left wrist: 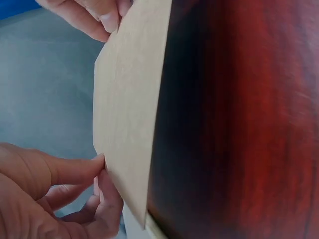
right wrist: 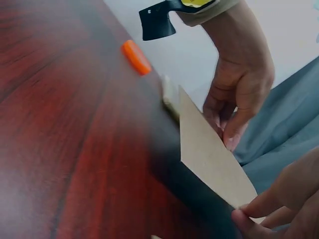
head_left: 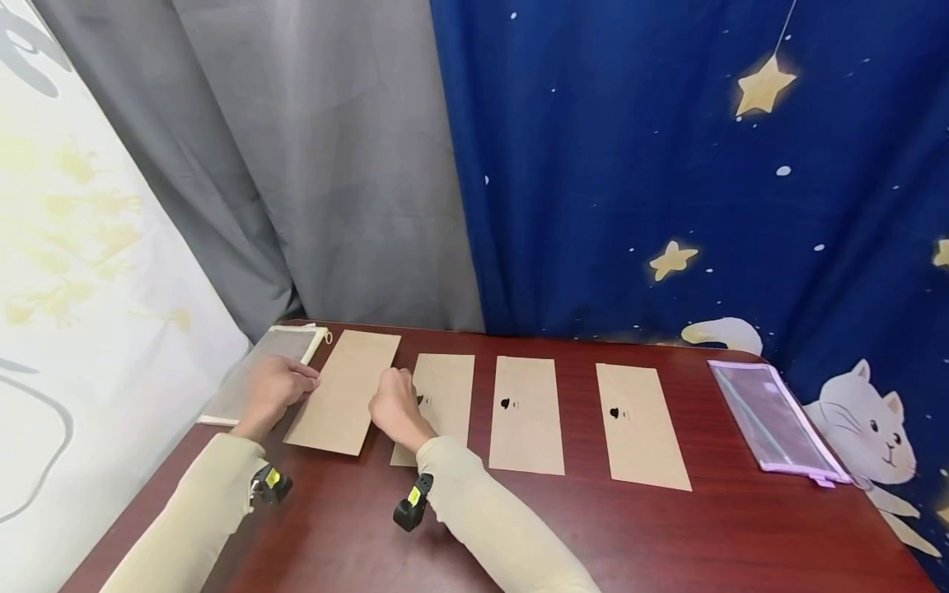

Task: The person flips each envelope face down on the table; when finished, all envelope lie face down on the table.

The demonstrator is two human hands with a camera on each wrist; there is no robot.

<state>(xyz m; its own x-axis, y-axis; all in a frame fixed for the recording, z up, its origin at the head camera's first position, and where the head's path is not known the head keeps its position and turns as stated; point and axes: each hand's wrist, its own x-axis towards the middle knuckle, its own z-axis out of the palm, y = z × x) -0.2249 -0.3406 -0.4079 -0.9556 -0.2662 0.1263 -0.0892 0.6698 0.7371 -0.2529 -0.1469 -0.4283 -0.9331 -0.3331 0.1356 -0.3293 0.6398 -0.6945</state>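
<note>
Now brown paper (head_left: 344, 394): opposite edges pinched in fingers (left wrist: 77, 171).

Worktop (head_left: 334, 535) red-brown, wood-grained, glossy, far corners rounded. At left end, cream pouch (head_left: 248, 375), flat. Toward middle, three tan cards lying flat in row, well apart from pouch: left card (head_left: 448, 412), partly hidden; middle card (head_left: 526, 424) near it; right card (head_left: 645, 436) across wider gap. Along right edge, lilac pouch (head_left: 774, 420), flat. By edge, right wrist view: orange item (right wrist: 135, 57), blurred.
</note>
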